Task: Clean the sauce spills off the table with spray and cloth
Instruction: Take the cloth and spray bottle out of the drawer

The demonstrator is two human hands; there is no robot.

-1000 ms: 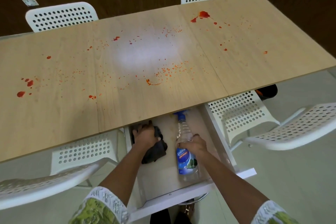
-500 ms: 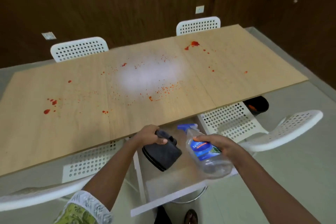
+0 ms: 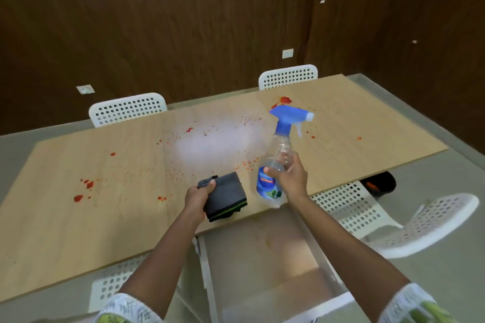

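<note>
Right hand grips the spray bottle upright, nozzle aimed right; sauce spills lie just beyond (left hand clutches the cloth).

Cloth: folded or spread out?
Folded. The left hand grips the dark cloth as a compact stacked square, with layered edges showing along its near side.
</note>
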